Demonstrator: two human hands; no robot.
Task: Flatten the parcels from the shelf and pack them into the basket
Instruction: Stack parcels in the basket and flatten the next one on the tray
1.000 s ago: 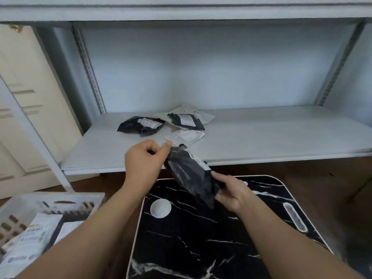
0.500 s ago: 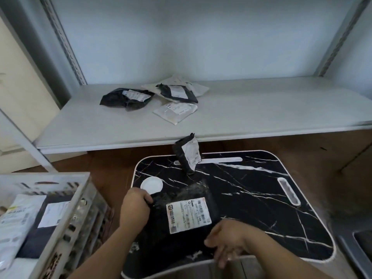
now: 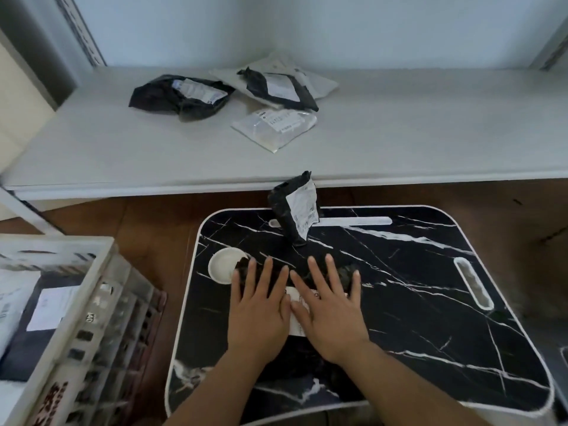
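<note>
A black plastic parcel (image 3: pixel 345 273) with a white label lies flat on the black marble-patterned lap table (image 3: pixel 415 302). My left hand (image 3: pixel 259 309) and my right hand (image 3: pixel 330 309) press down on it side by side, fingers straight and spread. A second black parcel (image 3: pixel 296 207) stands folded upright at the table's far edge. On the white shelf (image 3: pixel 430 133) lie a crumpled black parcel (image 3: pixel 181 95), a black parcel (image 3: pixel 279 87) on top of a white one, and a clear-white parcel (image 3: pixel 275 124). The white basket (image 3: pixel 89 302) stands at the left, holding flat parcels.
Brown floor (image 3: pixel 147 229) shows between the basket, the table and the shelf. A white round recess (image 3: pixel 222 265) and a long slot (image 3: pixel 473 284) are set in the tabletop. A slanted white shelf leg (image 3: pixel 27 210) stands at the far left.
Both hands went from gripping the parcel's edges to pressing flat on top of it with fingers spread. The view has tilted further down toward the table.
</note>
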